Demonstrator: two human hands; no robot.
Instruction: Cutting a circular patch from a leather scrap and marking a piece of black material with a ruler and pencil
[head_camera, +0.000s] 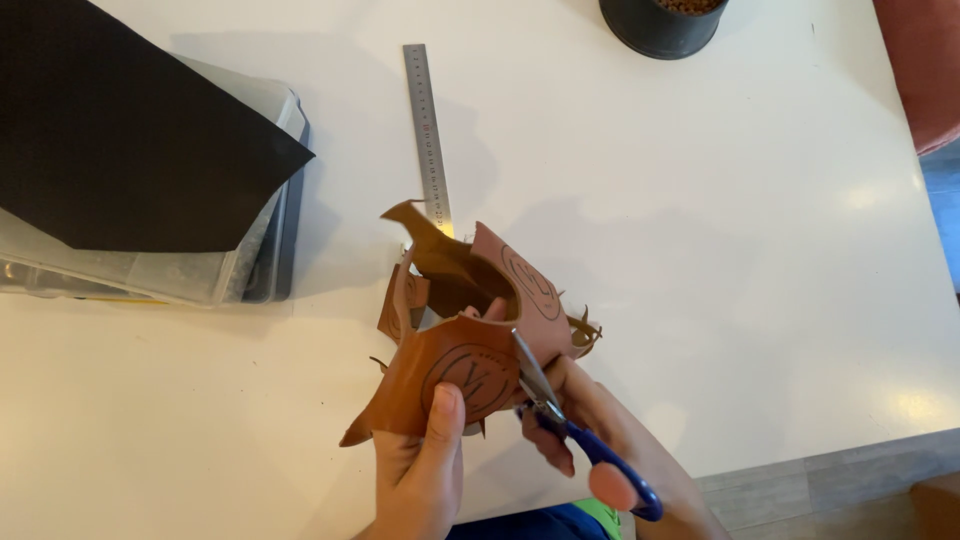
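White table (700, 250), brown leather (450, 370) w/ circles

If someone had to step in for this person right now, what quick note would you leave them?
Left hand grips the brown leather piece, thumb on a drawn circle.
Right hand holds blue-handled scissors, blades at the leather beside that circle.
Done: edges already ragged from cutting; small scraps lie on the white table.
Left: both drawn circles are still part of the sheet.
Steel ruler lies just behind.

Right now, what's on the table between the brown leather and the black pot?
In the head view, only bare white table lies between the brown leather and the black pot.
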